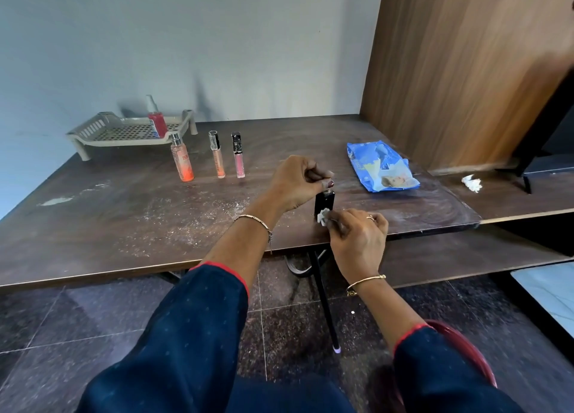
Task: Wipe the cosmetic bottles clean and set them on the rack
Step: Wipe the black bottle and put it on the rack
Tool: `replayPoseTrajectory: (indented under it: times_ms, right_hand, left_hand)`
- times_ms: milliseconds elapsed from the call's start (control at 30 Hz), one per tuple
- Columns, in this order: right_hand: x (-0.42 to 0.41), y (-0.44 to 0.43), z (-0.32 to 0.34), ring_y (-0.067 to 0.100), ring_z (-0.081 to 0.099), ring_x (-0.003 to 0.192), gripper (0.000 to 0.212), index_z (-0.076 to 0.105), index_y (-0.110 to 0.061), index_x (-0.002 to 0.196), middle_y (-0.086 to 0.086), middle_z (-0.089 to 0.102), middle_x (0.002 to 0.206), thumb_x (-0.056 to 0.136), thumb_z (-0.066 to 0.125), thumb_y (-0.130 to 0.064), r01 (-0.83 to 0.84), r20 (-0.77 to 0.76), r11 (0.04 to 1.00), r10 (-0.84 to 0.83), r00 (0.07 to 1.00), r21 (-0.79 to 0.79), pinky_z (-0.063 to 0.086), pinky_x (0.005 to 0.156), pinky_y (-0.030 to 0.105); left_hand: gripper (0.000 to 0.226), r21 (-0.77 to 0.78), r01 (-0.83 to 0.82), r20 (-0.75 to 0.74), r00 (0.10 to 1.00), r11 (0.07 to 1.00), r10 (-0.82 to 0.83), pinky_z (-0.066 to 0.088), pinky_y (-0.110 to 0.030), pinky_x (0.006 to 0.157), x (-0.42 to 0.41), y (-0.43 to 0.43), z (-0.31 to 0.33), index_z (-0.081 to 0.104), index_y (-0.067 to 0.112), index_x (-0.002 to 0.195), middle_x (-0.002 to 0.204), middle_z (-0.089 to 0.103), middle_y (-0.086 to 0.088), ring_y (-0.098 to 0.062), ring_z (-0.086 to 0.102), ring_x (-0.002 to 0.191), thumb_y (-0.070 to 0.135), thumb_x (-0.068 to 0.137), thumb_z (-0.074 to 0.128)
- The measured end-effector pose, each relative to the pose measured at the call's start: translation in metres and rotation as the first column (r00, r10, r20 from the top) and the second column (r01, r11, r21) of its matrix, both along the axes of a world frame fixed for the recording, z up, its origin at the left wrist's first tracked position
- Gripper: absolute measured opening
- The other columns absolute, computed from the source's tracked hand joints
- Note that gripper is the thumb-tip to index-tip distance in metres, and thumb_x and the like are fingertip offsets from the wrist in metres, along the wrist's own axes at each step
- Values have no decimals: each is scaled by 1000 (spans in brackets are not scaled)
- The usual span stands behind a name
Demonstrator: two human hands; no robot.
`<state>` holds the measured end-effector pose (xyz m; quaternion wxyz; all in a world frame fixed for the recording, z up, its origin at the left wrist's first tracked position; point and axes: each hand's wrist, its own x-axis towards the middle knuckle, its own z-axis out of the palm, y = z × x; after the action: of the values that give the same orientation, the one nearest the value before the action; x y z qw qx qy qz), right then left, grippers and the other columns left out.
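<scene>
You have one black bottle (pixel 324 202) standing upright, long axis vertical and cap up, near the front edge of the surface (pixel 124 220), right of centre. Your left hand (pixel 298 181) reaches from above, its grip pinched on the cap. Your right hand (pixel 357 235) has its grip curled around a white wipe (pixel 323 217), pressed to the bottle's lower side. Farther left, three upright items stand in a row: an orange spray bottle (pixel 182 162), a peach tube (pixel 216 155) and a pink tube (pixel 238 156). One red bottle (pixel 157 120) stands on the rack (pixel 124 132), far left. One blue wipe pack (pixel 382 170) lies to the right.
</scene>
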<state>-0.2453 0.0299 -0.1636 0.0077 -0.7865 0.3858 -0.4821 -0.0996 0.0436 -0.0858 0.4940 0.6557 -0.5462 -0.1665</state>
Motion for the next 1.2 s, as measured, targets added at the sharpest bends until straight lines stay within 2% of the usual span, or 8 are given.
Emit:
replayPoseTrajectory:
  times_ms: [67,267,467,600,800,933,1067,1200]
  right_hand:
    - [1,0,1,17,61,65,4,71,-24,78,-7,64,67,75,72,-21,11,27,1000,-11,1000,1,28,83,31]
    - [5,-1,15,15,60,66,4,72,-25,80,-7,66,70,76,70,-23,11,58,1000,-10,998,-17,28,85,30]
    - [-2,2,1,18,61,69,8,72,-25,74,-7,66,68,72,77,-20,60,-108,996,-52,993,72,25,84,33]
    - [1,2,10,20,61,72,9,72,-28,70,-7,67,69,69,79,-21,57,-186,993,-38,982,98,22,81,34]
    - [-6,-16,28,18,58,87,6,73,-29,77,-8,67,78,75,71,-24,78,-471,996,-46,881,50,18,84,38]
    - [-3,-8,22,19,58,69,15,69,-28,64,-7,62,64,67,77,-15,31,-439,1000,-25,898,5,20,77,36]
    - [-3,-9,18,19,59,74,13,70,-29,65,-8,62,66,69,75,-18,-53,-399,998,35,916,-33,20,81,37]
    - [-9,-18,20,23,60,79,17,68,-28,64,-7,61,64,62,78,-14,53,-422,998,-58,905,-23,22,80,36]
  left_hand:
    - [13,-1,0,2,1000,1000,0,49,-15,68,-1,0,1,72,4,87,79,70,1,3,62,63,4,75,76]
    - [12,4,-7,16,1000,1000,7,54,-24,74,0,1,2,73,5,87,77,71,0,-7,65,68,5,75,76]
    - [12,6,-11,16,1000,1000,11,49,-15,68,-1,3,3,73,6,87,77,70,1,4,60,61,5,75,75]
    - [12,3,-20,36,999,1000,20,51,-17,70,-3,5,4,73,7,87,82,73,-4,0,62,65,6,76,74]
    - [11,14,-25,74,997,1000,24,55,-23,76,-5,7,7,73,10,87,83,74,-5,-6,65,70,7,76,74]
    - [12,4,-28,83,996,1000,28,54,-22,75,-7,8,8,73,7,89,83,72,-5,-3,63,68,6,77,73]
    - [12,10,-1,84,996,1000,1,48,-8,64,-9,10,8,72,7,90,80,70,-4,10,59,57,5,78,71]
    - [13,22,36,69,997,999,-38,53,-24,78,-8,14,12,71,4,92,89,72,-13,-6,64,73,0,80,68]
